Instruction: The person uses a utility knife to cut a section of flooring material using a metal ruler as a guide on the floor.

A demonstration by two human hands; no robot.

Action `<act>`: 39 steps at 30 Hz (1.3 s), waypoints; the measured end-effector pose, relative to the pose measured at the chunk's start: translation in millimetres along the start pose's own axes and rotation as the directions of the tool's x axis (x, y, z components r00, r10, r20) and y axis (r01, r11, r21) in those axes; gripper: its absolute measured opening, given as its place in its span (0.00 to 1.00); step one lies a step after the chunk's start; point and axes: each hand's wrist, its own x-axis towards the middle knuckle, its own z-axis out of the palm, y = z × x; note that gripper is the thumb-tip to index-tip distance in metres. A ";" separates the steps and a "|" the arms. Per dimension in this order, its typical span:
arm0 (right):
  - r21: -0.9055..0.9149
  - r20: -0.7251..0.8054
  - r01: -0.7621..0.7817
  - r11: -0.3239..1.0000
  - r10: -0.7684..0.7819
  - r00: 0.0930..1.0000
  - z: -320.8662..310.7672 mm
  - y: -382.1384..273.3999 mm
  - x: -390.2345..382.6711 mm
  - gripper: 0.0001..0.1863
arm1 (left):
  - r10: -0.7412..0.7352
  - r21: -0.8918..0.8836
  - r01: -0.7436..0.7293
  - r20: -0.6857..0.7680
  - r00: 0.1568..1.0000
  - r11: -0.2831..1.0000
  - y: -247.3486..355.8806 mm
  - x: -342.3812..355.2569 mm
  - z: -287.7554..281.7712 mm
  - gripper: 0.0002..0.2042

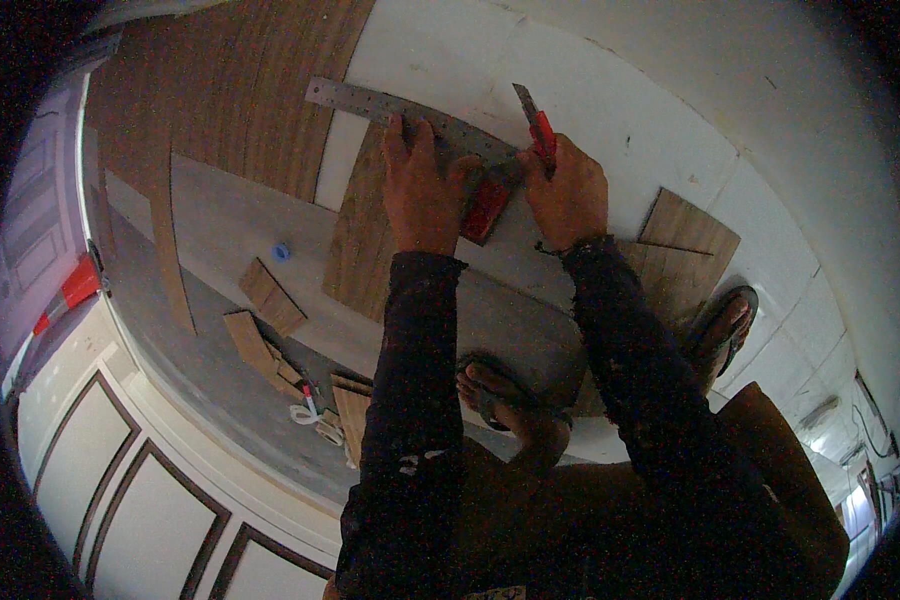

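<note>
My left hand holds down a try square on a wood-look plank, its fingers spread on the perforated metal blade. The square's red handle shows between my hands. My right hand is closed around a red utility knife. The knife's blade sticks out and points up and away from me, above the far edge of the square. Part of the plank lies hidden under my left hand and forearm.
Laid wood-look planks cover the floor at far left. Plank offcuts and a blue tape roll lie to the left. More cut pieces lie by my right foot. A panelled white door stands at lower left.
</note>
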 end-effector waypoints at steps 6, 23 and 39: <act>0.006 0.006 -0.036 0.999 0.036 0.999 -3.4 -0.7 0.6 0.15 | -0.180 -0.143 0.182 0.026 0.983 0.973 19.5 6.9 -14.1 0.35; 0.048 0.104 0.016 0.999 -0.021 0.994 -10.7 3.4 3.1 0.11 | -0.329 -0.076 0.378 0.360 0.873 0.923 40.2 16.5 -38.7 0.32; -0.128 0.383 0.403 0.906 -0.330 0.863 -36.6 31.5 94.6 0.16 | -0.401 -0.101 0.450 0.311 0.862 0.887 53.8 27.5 -36.0 0.36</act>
